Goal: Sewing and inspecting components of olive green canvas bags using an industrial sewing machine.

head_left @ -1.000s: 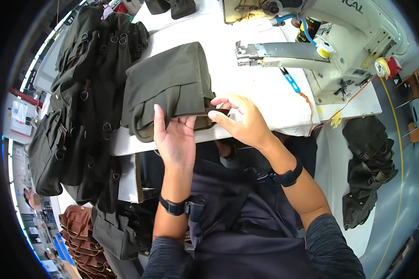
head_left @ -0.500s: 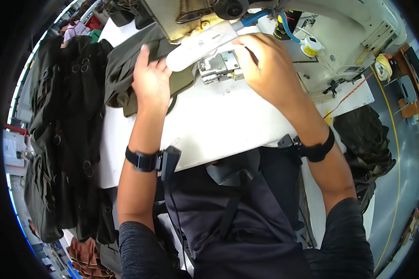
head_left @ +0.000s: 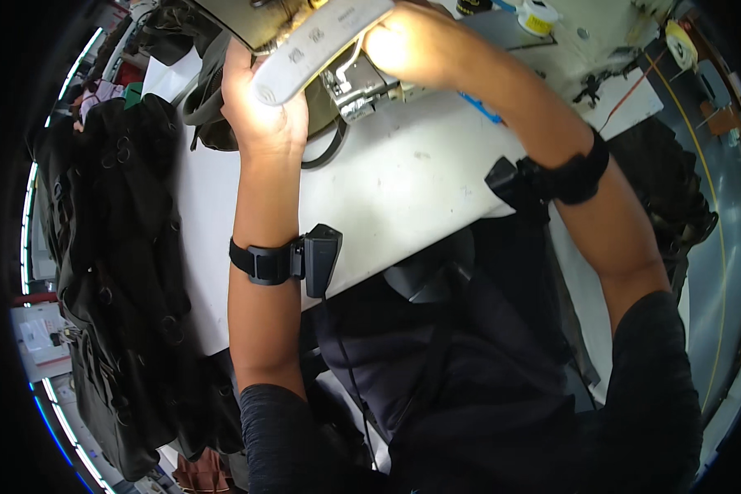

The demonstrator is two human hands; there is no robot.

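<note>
My left hand (head_left: 263, 115) lies against a dark olive fabric piece, perhaps a bag (head_left: 214, 111), beside the sewing machine. Its thumb points up; a light-grey lamp bar (head_left: 321, 49) hides the other fingers. A dark strap loop (head_left: 329, 148) hangs from the fabric onto the white table. My right hand (head_left: 412, 49) is at the machine head, fingers curled and washed out by the lamp's light; what they hold, if anything, cannot be made out. Between the hands sits the metal sewing plate and presser area (head_left: 358, 90). A thin blue object (head_left: 479, 107) lies under my right forearm.
Dark bags with metal rings (head_left: 123, 272) hang in a tall pile along the table's left. More dark fabric (head_left: 659, 173) is heaped at the right. A white-and-yellow bottle (head_left: 538, 16) stands on the machine bed. The white table edge (head_left: 420, 239) runs before my lap.
My right hand has moved left and up to the machine head. The left hand's fingers have gone behind the lamp bar. My view has shifted, and the lamp's light falls on both hands.
</note>
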